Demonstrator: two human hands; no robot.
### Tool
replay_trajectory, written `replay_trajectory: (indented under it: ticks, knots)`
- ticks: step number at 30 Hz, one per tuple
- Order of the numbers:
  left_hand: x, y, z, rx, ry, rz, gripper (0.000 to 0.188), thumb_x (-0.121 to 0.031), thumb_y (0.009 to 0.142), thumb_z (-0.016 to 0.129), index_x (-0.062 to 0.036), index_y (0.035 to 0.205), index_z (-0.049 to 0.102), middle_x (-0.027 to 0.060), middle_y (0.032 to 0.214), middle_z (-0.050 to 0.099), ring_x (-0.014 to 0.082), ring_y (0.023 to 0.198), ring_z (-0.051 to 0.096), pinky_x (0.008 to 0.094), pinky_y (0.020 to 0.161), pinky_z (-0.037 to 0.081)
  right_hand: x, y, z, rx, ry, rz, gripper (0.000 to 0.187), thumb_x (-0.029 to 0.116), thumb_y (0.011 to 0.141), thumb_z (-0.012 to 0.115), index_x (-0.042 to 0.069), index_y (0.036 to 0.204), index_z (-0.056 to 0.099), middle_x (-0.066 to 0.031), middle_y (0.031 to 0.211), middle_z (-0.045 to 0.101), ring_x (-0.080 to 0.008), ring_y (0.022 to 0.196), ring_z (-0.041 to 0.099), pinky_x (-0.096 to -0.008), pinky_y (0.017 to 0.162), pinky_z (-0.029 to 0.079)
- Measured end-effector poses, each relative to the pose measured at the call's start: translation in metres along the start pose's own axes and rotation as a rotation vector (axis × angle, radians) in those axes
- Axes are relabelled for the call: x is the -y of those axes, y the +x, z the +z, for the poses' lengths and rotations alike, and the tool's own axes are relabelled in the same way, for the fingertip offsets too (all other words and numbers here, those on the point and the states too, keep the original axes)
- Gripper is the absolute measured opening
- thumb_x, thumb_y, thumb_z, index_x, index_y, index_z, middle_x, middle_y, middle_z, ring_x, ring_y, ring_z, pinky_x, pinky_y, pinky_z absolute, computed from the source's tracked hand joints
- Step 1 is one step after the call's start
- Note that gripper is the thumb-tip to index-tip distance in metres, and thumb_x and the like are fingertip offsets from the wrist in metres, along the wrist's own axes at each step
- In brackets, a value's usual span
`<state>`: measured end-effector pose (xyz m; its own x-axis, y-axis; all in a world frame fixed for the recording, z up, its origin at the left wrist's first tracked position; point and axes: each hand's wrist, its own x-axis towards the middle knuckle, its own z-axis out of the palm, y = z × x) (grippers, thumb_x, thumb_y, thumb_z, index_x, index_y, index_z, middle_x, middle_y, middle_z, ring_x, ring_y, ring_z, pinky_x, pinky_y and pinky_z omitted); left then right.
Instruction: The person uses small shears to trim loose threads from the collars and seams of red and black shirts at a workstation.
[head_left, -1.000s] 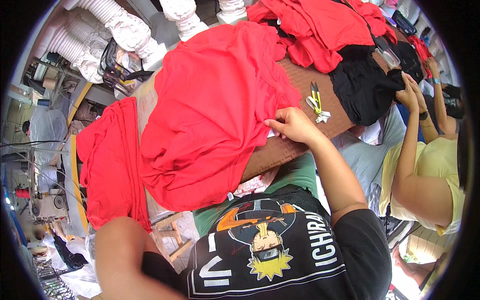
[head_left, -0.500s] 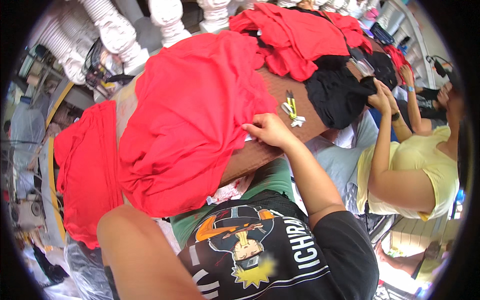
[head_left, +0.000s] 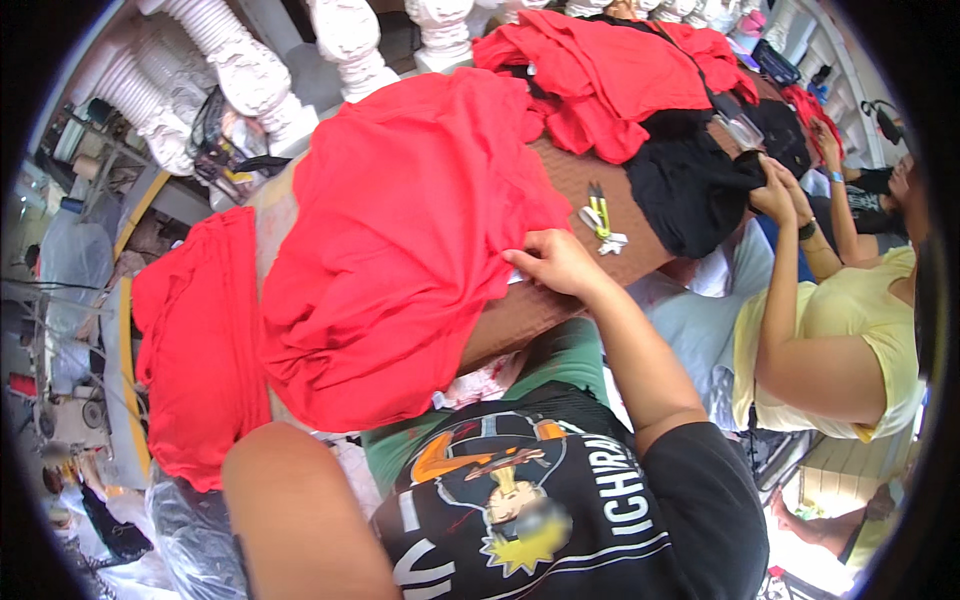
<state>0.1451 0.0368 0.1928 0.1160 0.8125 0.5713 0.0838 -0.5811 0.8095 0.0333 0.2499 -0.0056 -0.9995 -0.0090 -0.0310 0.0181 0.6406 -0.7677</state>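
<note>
A large, rumpled red cloth (head_left: pixel 410 220) spreads over the brown table. At its near right edge, my right hand (head_left: pixel 553 262) closes thumb and fingers on the fabric, and a small white piece shows beneath the fingers. My left arm (head_left: pixel 300 500) is bent at the lower left; its hand is out of sight. Just beyond my right hand lie yellow-green thread snips (head_left: pixel 600 212) with white wrapping at one end. To the left of the large cloth, a folded stack of red fabric (head_left: pixel 205 340) hangs over the table's end.
More red garments (head_left: pixel 610 85) are heaped at the far side, beside black cloth (head_left: pixel 690 190). A co-worker in a yellow top (head_left: pixel 830 330) sits at the right, hands on the black cloth. White balusters (head_left: pixel 345 45) line the back; a brown tabletop (head_left: pixel 510 320) edge faces me.
The whole scene sits slightly further right in the picture. My right hand stays at the same edge of the red cloth, its grip much the same.
</note>
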Motion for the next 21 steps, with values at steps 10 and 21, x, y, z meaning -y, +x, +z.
replay_trajectory:
  ticks: [10,21]
  knots:
    - [-0.006,-0.013,0.01,-0.029,0.137,-0.039,0.057,-0.039,0.088,0.064,0.0027,0.125,0.052,0.0173,0.118,0.06,0.0309,0.109,0.058,0.044,0.094,0.047,0.013,-0.003,-0.002,0.016,0.065,0.031,0.037,0.036,0.086,0.066,0.001,0.074,0.065,-0.014,0.063,0.062,-0.0238,0.06,0.062,-0.0384,0.059,0.046]
    - [0.05,-0.327,-0.173,-1.651,0.884,-1.29,0.058,-0.041,0.085,0.066,-0.0003,0.125,0.053,0.0154,0.116,0.061,0.0293,0.108,0.059,0.045,0.093,0.047,0.046,-0.016,-0.005,-0.008,0.932,0.002,0.012,0.02,0.09,0.062,0.009,0.088,0.064,-0.0011,0.087,0.068,-0.01,0.072,0.062,-0.0287,0.065,0.048]
